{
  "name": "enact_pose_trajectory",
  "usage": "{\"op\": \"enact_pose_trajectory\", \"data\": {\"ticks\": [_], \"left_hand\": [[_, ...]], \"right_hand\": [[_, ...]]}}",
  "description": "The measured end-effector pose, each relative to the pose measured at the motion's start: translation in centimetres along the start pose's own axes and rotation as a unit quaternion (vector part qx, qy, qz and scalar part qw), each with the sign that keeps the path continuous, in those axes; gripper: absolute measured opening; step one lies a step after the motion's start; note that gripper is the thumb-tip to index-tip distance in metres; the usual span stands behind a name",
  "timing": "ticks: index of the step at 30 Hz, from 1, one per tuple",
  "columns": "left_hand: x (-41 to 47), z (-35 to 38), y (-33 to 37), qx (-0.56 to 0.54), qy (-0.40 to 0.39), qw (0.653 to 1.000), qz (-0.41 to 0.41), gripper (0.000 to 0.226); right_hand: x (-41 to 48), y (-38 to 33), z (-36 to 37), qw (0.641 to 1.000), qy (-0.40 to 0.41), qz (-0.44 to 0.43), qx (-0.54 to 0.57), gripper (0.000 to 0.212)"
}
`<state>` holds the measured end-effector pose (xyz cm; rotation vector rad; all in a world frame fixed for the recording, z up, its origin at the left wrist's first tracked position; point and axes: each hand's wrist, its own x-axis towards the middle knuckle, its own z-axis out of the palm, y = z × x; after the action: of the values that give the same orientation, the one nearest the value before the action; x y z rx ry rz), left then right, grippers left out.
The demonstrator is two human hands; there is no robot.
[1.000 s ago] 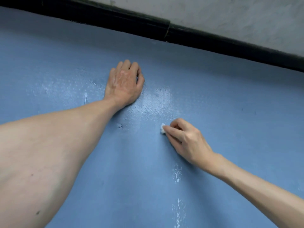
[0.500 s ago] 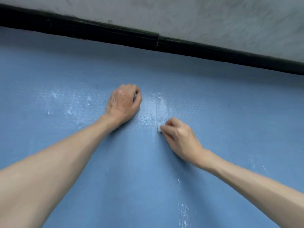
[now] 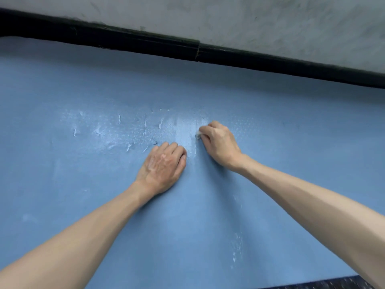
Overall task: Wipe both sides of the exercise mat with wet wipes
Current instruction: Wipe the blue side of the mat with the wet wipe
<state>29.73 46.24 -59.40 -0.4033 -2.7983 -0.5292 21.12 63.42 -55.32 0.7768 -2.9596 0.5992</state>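
Note:
The blue exercise mat (image 3: 83, 184) lies flat and fills most of the view. My right hand (image 3: 220, 142) pinches a small white wet wipe (image 3: 198, 134) in curled fingers and presses it on the mat; most of the wipe is hidden under the fingers. My left hand (image 3: 163, 166) rests palm down on the mat just left of and nearer than the right hand, its fingers bent at the tips. Shiny wet streaks and white flecks (image 3: 125, 130) spread across the mat left of the wipe.
A black skirting strip (image 3: 145, 42) runs along the mat's far edge, with a grey wall (image 3: 270, 21) above it. More wet streaks (image 3: 237, 247) lie at the near right. A dark patterned floor strip (image 3: 325, 285) shows at the bottom right.
My right hand has slid the wipe away from me, past the left hand. The view has tilted so both hands sit lower and more of the near mat shows.

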Motion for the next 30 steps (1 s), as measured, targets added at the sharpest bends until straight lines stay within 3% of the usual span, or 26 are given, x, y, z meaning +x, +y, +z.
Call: {"op": "enact_pose_trajectory", "data": {"ticks": [3,7,10,14,19,22,26,30], "left_hand": [[0.0,0.0,-0.1,0.011,-0.007,1.0,-0.005,0.025],[0.3,-0.1,-0.1,0.013,-0.019,1.0,-0.008,0.026],[0.4,-0.3,0.1,0.005,-0.022,1.0,-0.004,0.028],[0.3,-0.3,0.2,0.001,-0.021,1.0,-0.003,0.029],[0.2,-0.4,0.1,0.01,-0.026,1.0,-0.004,0.03],[0.2,-0.5,0.0,0.004,-0.024,1.0,-0.002,0.031],[0.2,-0.5,-0.1,-0.004,-0.031,1.0,-0.006,0.031],[0.3,-0.4,-0.1,-0.006,-0.026,1.0,-0.005,0.031]], "right_hand": [[-2.8,-1.0,-0.3,0.999,-0.016,-0.033,0.009,0.021],[-11.3,-1.9,-1.2,0.992,-0.08,-0.091,0.046,0.043],[-15.9,-2.4,-1.9,0.982,-0.123,-0.126,0.067,0.03],[-13.5,-1.6,-2.0,0.972,-0.134,-0.184,0.057,0.021],[-6.5,-1.5,-0.7,0.997,-0.019,-0.068,0.022,0.015],[-6.2,-2.3,-0.5,0.999,-0.006,-0.046,0.025,0.013],[-12.6,-3.1,-0.8,0.992,-0.068,-0.1,0.044,0.019],[-20.1,-3.6,-2.0,0.97,-0.157,-0.169,0.08,0.006]]}}
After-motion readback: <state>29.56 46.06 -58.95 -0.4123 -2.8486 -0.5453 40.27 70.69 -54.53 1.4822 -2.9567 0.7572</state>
